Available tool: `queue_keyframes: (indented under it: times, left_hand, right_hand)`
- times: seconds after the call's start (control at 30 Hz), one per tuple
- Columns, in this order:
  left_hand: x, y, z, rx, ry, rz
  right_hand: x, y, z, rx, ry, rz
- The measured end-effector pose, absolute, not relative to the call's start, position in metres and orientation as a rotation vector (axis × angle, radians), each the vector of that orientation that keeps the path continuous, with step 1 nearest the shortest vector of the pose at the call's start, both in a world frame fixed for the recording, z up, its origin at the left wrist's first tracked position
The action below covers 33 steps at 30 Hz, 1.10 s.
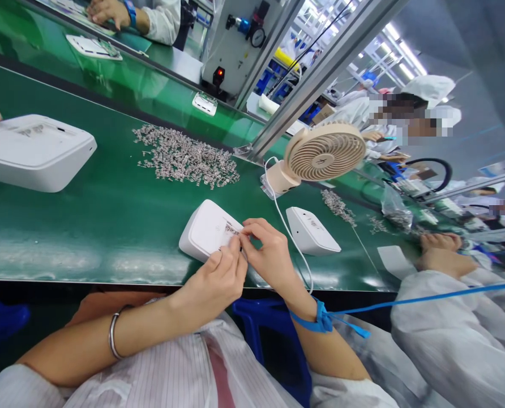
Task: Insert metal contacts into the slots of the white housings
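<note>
A white plastic housing (210,226) lies on the green bench in front of me, with a recessed slot that shows small metal parts. My left hand (223,269) is closed at the slot's near end, thumb and fingertips pinched together. From the other side my right hand (269,249) meets it, thumb and index finger also pinched at the slot. Whatever sits between the fingertips is too small and covered to make out. Beyond the housing is a spread pile of small metal clips (184,156). A blue wrist strap (316,318) circles my right wrist.
A beige fan (320,156) stands to the right, its white cable (292,232) running beside my right hand. Similar housings lie at left (35,150) and right (312,232). A co-worker's hands (441,249) rest at far right. Behind runs a green belt (150,90) carrying white panels.
</note>
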<state>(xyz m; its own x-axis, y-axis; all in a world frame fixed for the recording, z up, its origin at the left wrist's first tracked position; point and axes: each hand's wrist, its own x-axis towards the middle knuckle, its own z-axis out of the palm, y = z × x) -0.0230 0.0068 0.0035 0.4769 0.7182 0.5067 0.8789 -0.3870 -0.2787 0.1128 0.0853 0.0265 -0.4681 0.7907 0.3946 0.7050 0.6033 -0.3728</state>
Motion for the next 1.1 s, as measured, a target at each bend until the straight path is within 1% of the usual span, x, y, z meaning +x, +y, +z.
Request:
queue_keyframes:
  times: [0.2,0.47,0.73,0.97,1.03,1.1]
  left_hand:
    - [-0.018,0.009,0.006,-2.206,-1.359,-0.409]
    - [-0.014,0.009,0.003,-2.218,-1.379,-0.440]
    - [-0.013,0.008,0.002,-2.180,-1.379,-0.404]
    - [-0.010,0.003,0.005,-2.221,-1.388,-0.409]
    - [-0.013,0.005,0.006,-2.203,-1.416,-0.408]
    - [-0.024,0.011,0.009,-2.136,-1.536,-0.384]
  right_hand:
    - [0.119,0.074,0.013,-1.157,-2.033,0.469]
    - [0.121,0.064,0.002,-1.104,-2.003,0.440]
    - [0.125,0.071,0.013,-1.051,-2.159,0.421]
    - [0.110,0.086,0.018,-1.260,-2.000,0.557]
    - [0.115,0.089,0.019,-1.316,-1.920,0.522]
    - [0.133,0.095,0.022,-1.413,-1.800,0.301]
